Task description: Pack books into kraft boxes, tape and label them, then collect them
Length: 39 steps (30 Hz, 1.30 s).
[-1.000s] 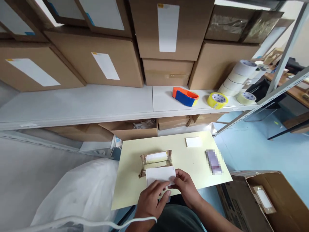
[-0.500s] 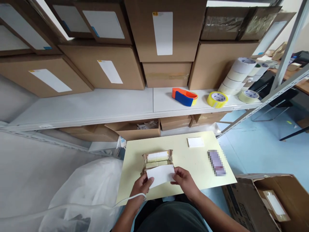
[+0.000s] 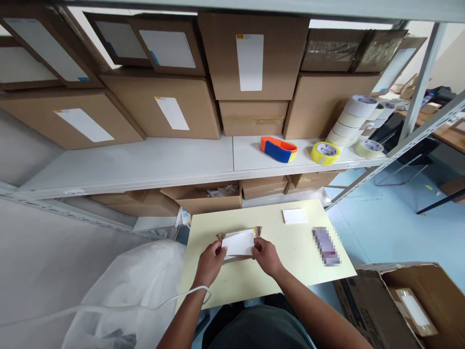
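A white sheet of paper [image 3: 238, 243], perhaps a label, is pinched at its two ends over the table. My left hand [image 3: 211, 261] grips its left end, and my right hand [image 3: 266, 255] grips the right. Beneath the sheet lies a small brown package [image 3: 257, 231] wrapped in tape; most of it is hidden by the paper and my fingers. Whether the sheet touches the package I cannot tell.
The pale yellow table [image 3: 283, 266] also bears a white stack of cards or paper [image 3: 294, 216] and a blurred purple item [image 3: 326, 246]. Behind, a shelf [image 3: 174, 160] holds cartons [image 3: 170, 104] and tape rolls [image 3: 325, 152]. An open carton [image 3: 366, 300] stands right, plastic wrap [image 3: 127, 291] left.
Both hands have moved the white sheet away from me, from the package's near edge to over it, covering more of it. The camera view has tilted up slightly.
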{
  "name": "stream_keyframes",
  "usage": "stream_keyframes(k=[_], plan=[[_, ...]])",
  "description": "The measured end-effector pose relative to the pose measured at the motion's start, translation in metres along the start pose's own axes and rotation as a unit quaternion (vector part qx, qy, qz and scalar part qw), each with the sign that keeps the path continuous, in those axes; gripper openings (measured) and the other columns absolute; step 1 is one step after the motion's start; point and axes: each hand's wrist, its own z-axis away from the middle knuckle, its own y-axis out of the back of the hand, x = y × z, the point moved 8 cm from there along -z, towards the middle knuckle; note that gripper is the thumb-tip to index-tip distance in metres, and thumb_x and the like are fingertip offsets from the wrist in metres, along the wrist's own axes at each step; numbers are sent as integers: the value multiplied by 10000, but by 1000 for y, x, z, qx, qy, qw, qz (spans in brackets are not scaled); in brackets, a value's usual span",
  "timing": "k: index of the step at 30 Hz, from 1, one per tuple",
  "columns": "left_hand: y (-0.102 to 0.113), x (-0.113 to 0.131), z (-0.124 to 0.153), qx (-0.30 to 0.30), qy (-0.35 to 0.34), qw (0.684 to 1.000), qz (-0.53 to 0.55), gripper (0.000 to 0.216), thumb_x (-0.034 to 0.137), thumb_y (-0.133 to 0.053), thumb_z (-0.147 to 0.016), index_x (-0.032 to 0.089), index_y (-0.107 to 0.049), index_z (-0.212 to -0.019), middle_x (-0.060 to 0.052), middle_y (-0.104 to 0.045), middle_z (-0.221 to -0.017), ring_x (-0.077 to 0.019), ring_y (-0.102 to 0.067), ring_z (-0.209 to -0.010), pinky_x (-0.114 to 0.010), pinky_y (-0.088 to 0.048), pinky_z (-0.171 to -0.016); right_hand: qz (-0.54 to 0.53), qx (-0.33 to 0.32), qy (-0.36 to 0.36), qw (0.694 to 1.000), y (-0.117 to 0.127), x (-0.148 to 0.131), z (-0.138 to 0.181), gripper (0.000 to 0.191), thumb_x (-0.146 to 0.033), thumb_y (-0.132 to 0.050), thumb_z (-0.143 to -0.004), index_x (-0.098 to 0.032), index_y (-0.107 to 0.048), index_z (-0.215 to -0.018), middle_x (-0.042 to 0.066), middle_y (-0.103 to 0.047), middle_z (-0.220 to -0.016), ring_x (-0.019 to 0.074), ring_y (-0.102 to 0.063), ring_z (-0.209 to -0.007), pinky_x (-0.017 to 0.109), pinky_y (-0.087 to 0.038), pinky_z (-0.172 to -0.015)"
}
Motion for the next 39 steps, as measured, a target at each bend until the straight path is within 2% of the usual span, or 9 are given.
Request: stream_keyframes(k=[3,6,9,12,16,23,39], plan=[[-8,-11,-5,-24,33,999,10,243,378,-491,-930,213,-667,-903,-13,-736,-875,-173,-666,-854,-242,-447,-770,57,-2,5,998,1,-3,-5,170,-113,-527,-835,-203,-664,-788,-31,-632,-627,140,-590,-629,232,-423,-630],[-12,-12,-8,-39,42,998,-21,230,353,-497,-944,204,-663,-886,-14,-740,-867,-170,-668,-850,-236,-424,-743,73,8,0,997,3,0,-7,229,-97,-533,-844,-204,-672,-992,-30,-664,-691,144,-618,-654,231,-438,-653],[-12,-3,-9,-45,34,995,-78,233,335,-480,-960,204,-650,-868,-28,-741,-877,-181,-674,-840,-249,-410,-721,69,28,-21,997,3,8,-9,307,-104,-544,-862,-193,-586,-1152,-30,-673,-728,155,-645,-661,239,-453,-655],[-12,7,-11,-54,26,988,-143,224,305,-461,-968,208,-657,-919,-60,-756,-946,-210,-695,-900,-274,-415,-746,91,41,-36,994,0,13,-12,230,-124,-544,-881,-213,-545,-1093,-30,-673,-739,164,-659,-657,244,-448,-634],[-14,11,-14,-71,32,977,-198,252,300,-432,-972,212,-667,-958,-102,-767,-1029,-252,-707,-991,-311,-435,-789,147,54,-39,987,-2,12,-17,147,-130,-551,-886,-226,-544,-998,16,-715,-880,178,-683,-763,250,-436,-653],[-18,8,-20,-87,48,974,-202,279,313,-418,-977,220,-680,-991,-115,-772,-1092,-274,-708,-1048,-327,-453,-793,223,43,-24,973,-6,8,-23,123,-113,-541,-893,-211,-597,-942,32,-727,-863,187,-669,-782,260,-380,-637],[-24,3,-28,-87,36,972,-217,291,338,-439,-960,224,-703,-919,-114,-786,-1066,-287,-718,-1026,-334,-451,-758,257,27,-36,965,-8,3,-25,167,-120,-531,-921,-182,-660,-1006,83,-765,-919,210,-700,-831,274,-404,-682]])
